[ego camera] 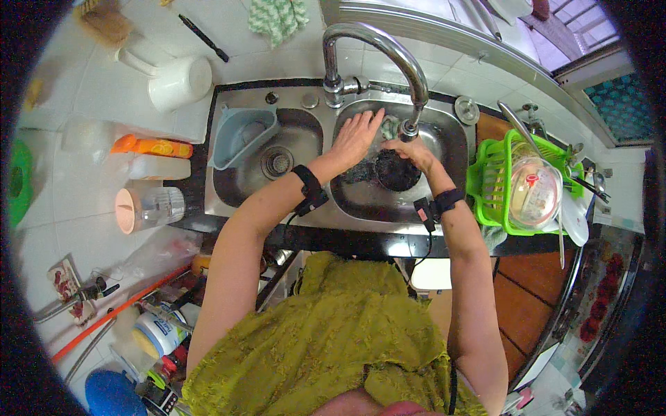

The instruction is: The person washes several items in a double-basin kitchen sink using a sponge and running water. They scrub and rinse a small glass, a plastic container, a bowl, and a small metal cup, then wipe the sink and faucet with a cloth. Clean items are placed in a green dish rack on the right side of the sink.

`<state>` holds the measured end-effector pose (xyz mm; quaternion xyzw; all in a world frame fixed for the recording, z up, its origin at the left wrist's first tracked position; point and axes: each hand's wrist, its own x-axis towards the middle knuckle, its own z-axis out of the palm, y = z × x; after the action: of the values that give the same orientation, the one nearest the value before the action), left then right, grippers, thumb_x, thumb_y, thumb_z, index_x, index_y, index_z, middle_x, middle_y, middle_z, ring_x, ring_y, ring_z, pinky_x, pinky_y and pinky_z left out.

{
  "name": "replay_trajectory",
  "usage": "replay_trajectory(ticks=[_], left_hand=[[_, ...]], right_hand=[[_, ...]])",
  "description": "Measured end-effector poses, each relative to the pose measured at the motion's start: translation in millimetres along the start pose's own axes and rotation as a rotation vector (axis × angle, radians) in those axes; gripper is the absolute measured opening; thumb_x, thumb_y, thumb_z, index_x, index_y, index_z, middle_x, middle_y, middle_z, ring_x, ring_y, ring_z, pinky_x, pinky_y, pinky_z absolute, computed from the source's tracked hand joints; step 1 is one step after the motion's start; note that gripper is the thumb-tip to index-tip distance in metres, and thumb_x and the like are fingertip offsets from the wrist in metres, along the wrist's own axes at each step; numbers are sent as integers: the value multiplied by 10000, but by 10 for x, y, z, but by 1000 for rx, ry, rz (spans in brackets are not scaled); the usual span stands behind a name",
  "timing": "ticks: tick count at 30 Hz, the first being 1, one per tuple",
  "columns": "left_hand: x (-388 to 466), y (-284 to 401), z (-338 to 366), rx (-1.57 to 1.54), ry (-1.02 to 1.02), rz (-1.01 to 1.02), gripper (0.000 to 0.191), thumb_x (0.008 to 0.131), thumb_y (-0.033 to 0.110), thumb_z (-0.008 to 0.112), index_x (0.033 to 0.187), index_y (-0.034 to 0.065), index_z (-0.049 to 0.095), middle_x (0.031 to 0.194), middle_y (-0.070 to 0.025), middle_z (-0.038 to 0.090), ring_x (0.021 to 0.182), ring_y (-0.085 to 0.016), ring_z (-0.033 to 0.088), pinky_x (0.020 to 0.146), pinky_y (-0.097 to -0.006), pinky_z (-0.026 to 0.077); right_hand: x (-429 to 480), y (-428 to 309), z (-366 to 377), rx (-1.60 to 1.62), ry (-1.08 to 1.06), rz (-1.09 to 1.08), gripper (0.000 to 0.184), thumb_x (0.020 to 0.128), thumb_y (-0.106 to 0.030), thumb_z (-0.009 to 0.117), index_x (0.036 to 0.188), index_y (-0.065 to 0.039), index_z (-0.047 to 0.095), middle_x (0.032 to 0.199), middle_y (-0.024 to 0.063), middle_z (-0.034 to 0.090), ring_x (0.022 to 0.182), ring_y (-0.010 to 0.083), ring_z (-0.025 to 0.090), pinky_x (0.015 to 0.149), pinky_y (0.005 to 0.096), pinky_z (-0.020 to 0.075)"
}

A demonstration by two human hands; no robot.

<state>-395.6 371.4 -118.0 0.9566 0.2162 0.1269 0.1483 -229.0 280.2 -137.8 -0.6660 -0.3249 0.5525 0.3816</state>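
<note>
My right hand (413,151) is under the faucet spout in the right basin, gripping the upper edge of a round black object (398,174); I cannot tell exactly what it is. My left hand (358,138) is empty, fingers spread, over the left side of that same basin. Between the hands, at the back of the basin, lies a crumpled green-and-white cloth (390,127). The curved chrome faucet (374,34) arches above, and its spout hides part of my right hand. Both hands belong to a stainless steel double sink's (325,208) right half.
A blue-grey corner strainer basket (244,136) sits in the left basin. At right, a green dish rack (489,179) holds a clear lid (536,192) and utensils. Bottles, including an orange one (161,147), and a lidded clear jar (156,208) line the left. A drain stopper (466,110) lies behind the right basin.
</note>
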Motion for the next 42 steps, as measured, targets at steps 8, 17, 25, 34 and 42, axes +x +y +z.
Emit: replay_trajectory(ticks=[8,17,25,34,42], left_hand=[[-225,77,-24,189,68,523,534,813,171,433,1338,130,342,1116,-124,487,983,-254,513,839,-358,396],[-200,300,-74,90,-77,529,200,769,136,503,922,8,522,778,-120,569,697,-271,617,586,-375,506],[-326,425,-240,49,-282,348,122,702,119,566,758,12,573,676,-173,625,624,-331,629,552,-424,502],[-421,473,-65,-324,-353,-149,175,697,152,574,756,-3,628,787,-218,628,767,-383,613,677,-445,494],[-486,545,-68,-981,-578,-646,108,711,85,606,644,40,535,535,-72,527,400,-199,492,346,-333,362]], right_hand=[[-410,-6,234,494,-531,272,89,750,-47,591,741,-83,511,599,-53,422,428,5,308,354,165,180],[-731,-273,399,-191,-244,359,161,697,-138,683,704,-102,526,577,-49,432,462,45,366,381,209,238],[-761,-112,617,-1150,194,-143,282,719,-299,570,814,-44,642,766,193,643,704,346,634,657,425,504],[-827,-263,596,-1358,245,-377,230,689,-293,595,744,-75,644,683,165,632,662,331,628,629,432,490],[-801,-243,543,-1460,247,-563,207,736,-274,549,773,-83,619,655,134,634,616,314,634,566,423,485]])
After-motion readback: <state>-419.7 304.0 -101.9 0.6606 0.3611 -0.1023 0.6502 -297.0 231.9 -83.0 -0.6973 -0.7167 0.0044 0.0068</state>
